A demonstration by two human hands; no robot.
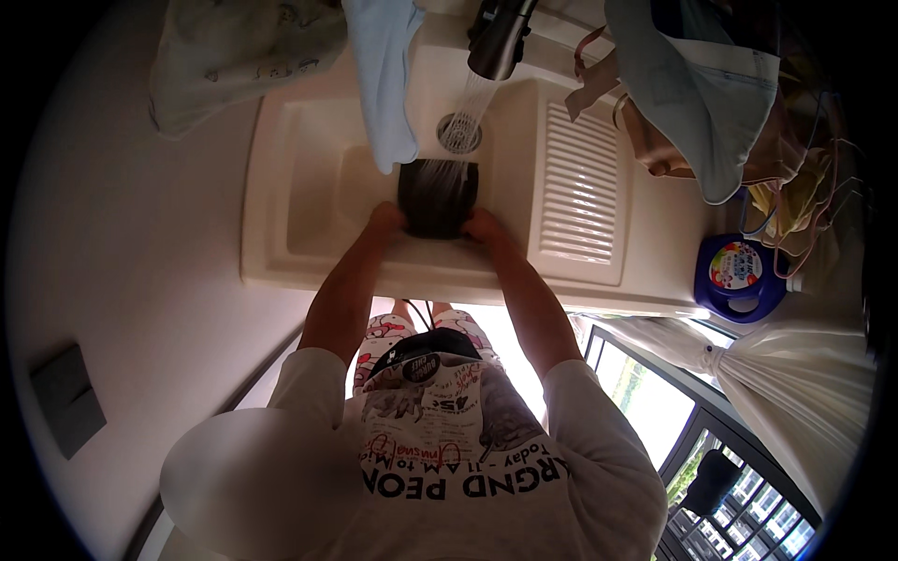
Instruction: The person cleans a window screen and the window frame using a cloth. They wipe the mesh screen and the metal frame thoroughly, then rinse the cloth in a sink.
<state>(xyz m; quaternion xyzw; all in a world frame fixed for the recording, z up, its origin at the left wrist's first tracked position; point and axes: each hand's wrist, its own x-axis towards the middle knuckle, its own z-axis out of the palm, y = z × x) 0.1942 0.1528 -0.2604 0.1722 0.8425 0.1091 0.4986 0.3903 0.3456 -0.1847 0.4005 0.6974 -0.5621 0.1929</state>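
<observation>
Both my hands hold a dark wet cloth [438,194] over the white sink basin [309,192]. My left hand [385,221] grips its left edge and my right hand [483,227] grips its right edge. Water [470,105] runs from a dark faucet head [499,37] above, falling past the round drain [460,134] onto the top of the cloth. The cloth is stretched flat between the hands, and my fingers are mostly hidden behind it.
A ribbed washboard surface [580,187] lies right of the basin. A light blue cloth [385,89] hangs over the basin's back. A blue detergent jug [739,277] stands at the right, under hanging clothes [697,103]. White curtain [795,374] and window lower right; pale wall left.
</observation>
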